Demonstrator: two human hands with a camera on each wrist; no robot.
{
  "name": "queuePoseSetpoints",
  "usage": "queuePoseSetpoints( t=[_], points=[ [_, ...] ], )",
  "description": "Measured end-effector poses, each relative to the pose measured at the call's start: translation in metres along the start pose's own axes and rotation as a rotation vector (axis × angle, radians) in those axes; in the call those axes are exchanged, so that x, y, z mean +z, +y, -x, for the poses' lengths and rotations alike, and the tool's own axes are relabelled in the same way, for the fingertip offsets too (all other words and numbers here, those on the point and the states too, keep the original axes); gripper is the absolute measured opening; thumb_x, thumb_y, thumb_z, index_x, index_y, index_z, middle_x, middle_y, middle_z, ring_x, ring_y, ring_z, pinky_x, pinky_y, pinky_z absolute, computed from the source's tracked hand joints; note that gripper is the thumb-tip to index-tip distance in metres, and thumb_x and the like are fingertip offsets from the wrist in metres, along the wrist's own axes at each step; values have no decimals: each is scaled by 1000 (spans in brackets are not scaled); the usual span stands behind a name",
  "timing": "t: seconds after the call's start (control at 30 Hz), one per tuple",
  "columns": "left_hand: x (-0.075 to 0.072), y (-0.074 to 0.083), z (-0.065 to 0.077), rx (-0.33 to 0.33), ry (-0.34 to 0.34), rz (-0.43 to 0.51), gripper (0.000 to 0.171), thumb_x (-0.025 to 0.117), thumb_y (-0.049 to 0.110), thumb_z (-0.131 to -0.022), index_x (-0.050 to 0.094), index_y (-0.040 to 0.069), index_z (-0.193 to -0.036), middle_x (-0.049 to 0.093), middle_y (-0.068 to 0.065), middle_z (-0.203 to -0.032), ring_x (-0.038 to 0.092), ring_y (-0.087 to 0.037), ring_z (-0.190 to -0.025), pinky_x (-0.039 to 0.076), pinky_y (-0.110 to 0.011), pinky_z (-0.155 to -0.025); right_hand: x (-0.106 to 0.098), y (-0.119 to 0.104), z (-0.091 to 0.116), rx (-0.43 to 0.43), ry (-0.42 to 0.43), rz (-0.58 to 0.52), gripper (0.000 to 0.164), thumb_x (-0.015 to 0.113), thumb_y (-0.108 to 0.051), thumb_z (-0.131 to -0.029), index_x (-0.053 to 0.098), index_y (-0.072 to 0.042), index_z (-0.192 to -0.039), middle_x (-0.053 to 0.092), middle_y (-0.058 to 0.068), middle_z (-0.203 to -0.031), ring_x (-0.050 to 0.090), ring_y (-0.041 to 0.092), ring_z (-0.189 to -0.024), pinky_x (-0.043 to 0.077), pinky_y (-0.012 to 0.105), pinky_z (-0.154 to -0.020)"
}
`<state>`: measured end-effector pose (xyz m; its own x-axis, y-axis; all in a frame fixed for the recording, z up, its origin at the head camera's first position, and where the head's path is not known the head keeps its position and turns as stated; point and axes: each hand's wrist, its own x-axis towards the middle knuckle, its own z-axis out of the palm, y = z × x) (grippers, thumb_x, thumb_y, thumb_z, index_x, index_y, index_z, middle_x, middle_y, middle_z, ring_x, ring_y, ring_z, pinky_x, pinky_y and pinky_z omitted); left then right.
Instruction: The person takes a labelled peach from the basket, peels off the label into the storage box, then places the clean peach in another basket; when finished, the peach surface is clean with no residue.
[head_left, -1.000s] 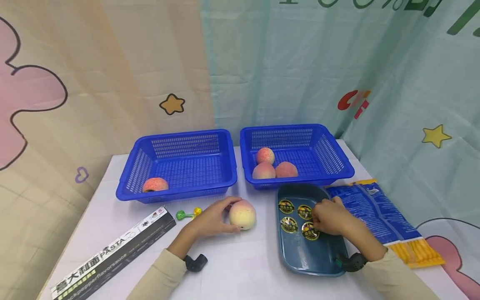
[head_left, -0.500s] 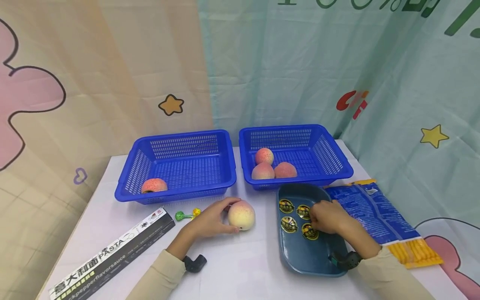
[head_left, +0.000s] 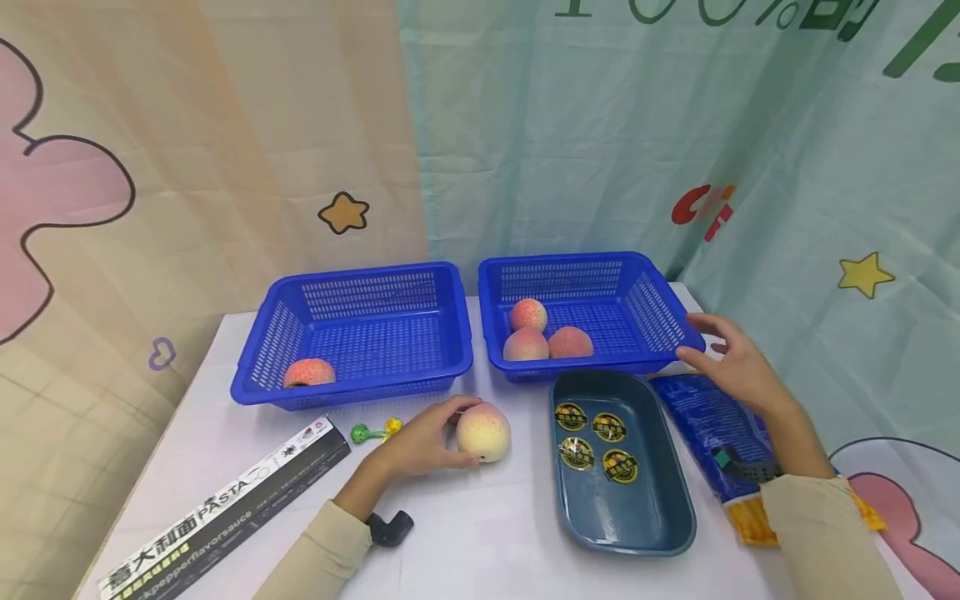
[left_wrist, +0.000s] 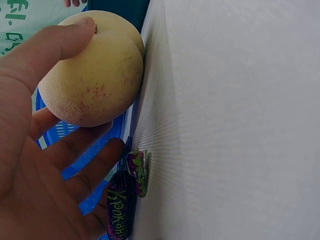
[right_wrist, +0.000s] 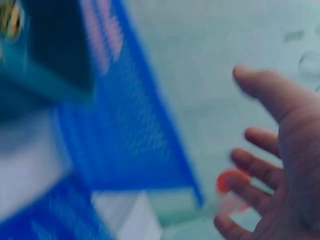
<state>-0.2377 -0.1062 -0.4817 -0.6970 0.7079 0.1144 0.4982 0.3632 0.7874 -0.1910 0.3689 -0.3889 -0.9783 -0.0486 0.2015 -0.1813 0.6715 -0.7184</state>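
My left hand holds a pale yellow and pink peach on the white table. In the left wrist view the thumb presses near the stem of the peach, and the fingers curve under its other side. My right hand is at the right corner of the right blue basket, fingers spread and nothing in its grasp. Several peaches lie in that basket. Below it stands a dark teal tray with several round black-and-gold stickers on its floor.
A second blue basket holds a red peach. A black pasta box lies at front left. Green and yellow wrapped sweets sit by my left hand, purple wrappers behind its fingers. A blue bag lies under my right forearm.
My right hand has left the stickers in the teal tray and moved up and right to the basket's corner, its fingers now spread. The left hand and its peach stay in place.
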Motion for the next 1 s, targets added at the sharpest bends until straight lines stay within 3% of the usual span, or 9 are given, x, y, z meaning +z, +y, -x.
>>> queuePoseSetpoints(
  t=[0.1,0.13,0.27,0.5,0.67,0.83,0.93,1.0],
  points=[
    [-1,-1,2,4,-2,12,82,90,33,-77,49,18,-146,59,5,-131,56,-17,-117,44,-46,-104,-2,23,-16,74,12,-3,79,70,-28,-97,25,-2,-158,20,30,-160,19,54,-142,21,77,-105],
    [-1,-1,3,3,-1,18,82,91,32,-76,49,18,-146,59,5,-131,56,-17,-117,44,-47,-104,0,30,-20,91,0,0,82,70,-30,-97,23,-4,-159,16,28,-162,16,54,-144,18,78,-105],
    [-3,-1,4,-3,5,21,82,91,31,-76,50,19,-146,58,7,-131,56,-16,-117,44,-46,-105,11,51,-32,104,5,-13,85,71,-33,-96,23,-4,-160,14,23,-165,14,53,-146,16,77,-107],
    [1,-1,-1,3,11,0,82,91,32,-76,50,17,-145,59,6,-131,56,-16,-116,45,-43,-103,22,66,-28,53,140,-85,77,69,-26,-97,28,-4,-159,19,21,-164,17,49,-146,16,73,-111],
    [1,7,-4,-14,81,-23,79,91,33,-73,51,20,-140,60,6,-127,58,-15,-110,50,-43,-95,25,68,-28,43,170,-107,76,69,-26,-98,29,-6,-159,20,19,-164,18,48,-147,15,72,-112],
    [-10,40,-21,42,199,-24,77,90,32,-72,51,21,-138,58,5,-130,58,-16,-107,55,-42,-82,25,68,-28,35,155,-114,76,68,-25,-98,27,-5,-159,18,19,-165,15,47,-148,14,71,-112],
    [-21,75,-44,113,217,-52,78,90,31,-73,50,18,-139,57,2,-132,59,-17,-107,57,-42,-80,25,68,-27,32,155,-114,76,68,-24,-98,27,-4,-159,19,20,-165,16,47,-148,15,71,-112],
    [-27,100,-65,139,213,-120,79,90,34,-73,50,18,-140,57,1,-131,58,-16,-107,56,-41,-83,26,68,-27,34,154,-119,76,68,-24,-98,27,-4,-159,19,20,-164,16,48,-147,15,71,-112]
  ],
)
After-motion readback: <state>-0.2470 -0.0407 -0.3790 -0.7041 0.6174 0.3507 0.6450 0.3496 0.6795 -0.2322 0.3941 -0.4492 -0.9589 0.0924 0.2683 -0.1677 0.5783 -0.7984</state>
